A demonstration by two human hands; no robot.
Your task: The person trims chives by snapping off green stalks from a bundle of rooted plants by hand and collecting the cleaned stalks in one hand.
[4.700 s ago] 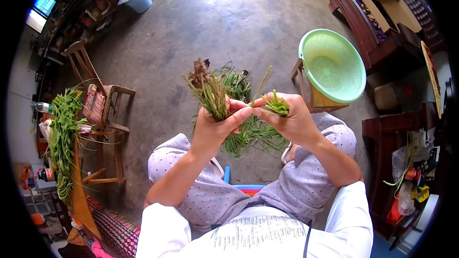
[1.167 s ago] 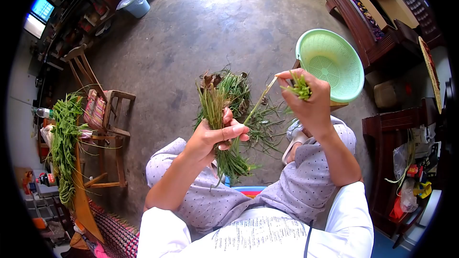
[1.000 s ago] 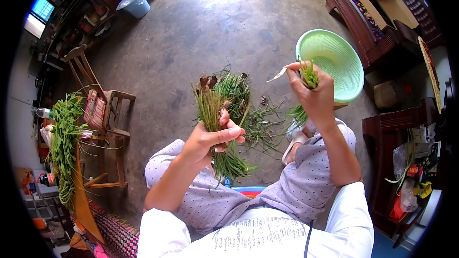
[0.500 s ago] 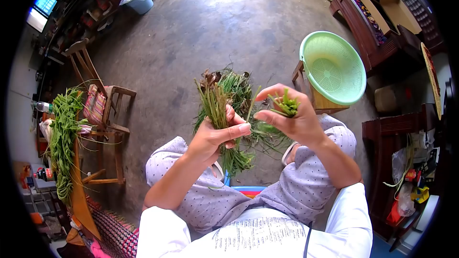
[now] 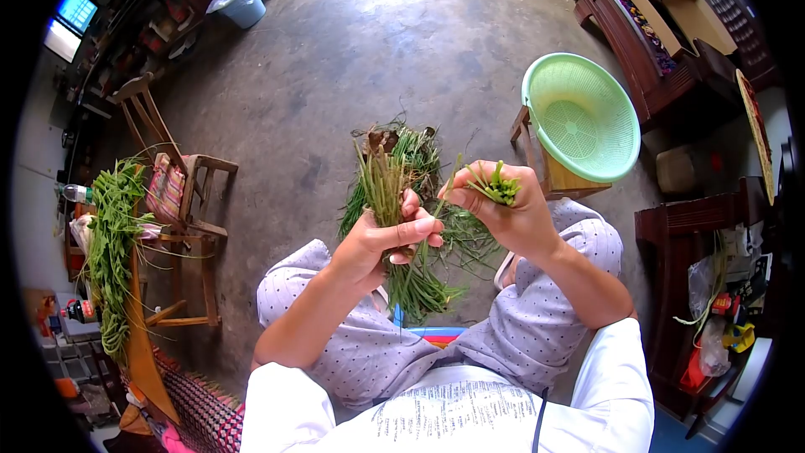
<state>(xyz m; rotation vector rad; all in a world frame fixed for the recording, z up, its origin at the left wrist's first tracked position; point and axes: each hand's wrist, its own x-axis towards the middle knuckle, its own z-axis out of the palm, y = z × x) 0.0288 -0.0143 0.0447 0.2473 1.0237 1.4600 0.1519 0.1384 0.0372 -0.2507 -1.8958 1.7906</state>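
My left hand point(image 5: 381, 243) is wrapped round a bunch of long green vegetable stems point(image 5: 384, 184). Their brownish-green ends stand up above the fist, and leafy tips hang out below it. Close by on the right, my right hand point(image 5: 507, 205) is closed round a small bundle of short, bright green stem pieces point(image 5: 500, 187). Its thumb and forefinger pinch together at a single thin stem point(image 5: 450, 184) between the hands. Beneath them, a heap of green stalks and dark, withered bits point(image 5: 419, 151) lies on the floor.
A pale green plastic colander point(image 5: 579, 109) rests on a wooden stool point(image 5: 570, 176) at the right. On the left, leafy greens point(image 5: 116, 243) lie along a wooden edge, beside a wooden chair point(image 5: 189, 168). A lined blue bucket point(image 5: 243, 7) stands at the back.
My right thumb and forefinger have gone from spread apart to pinched at the thin stem. The left hand still grips the bunch, which has tilted slightly.
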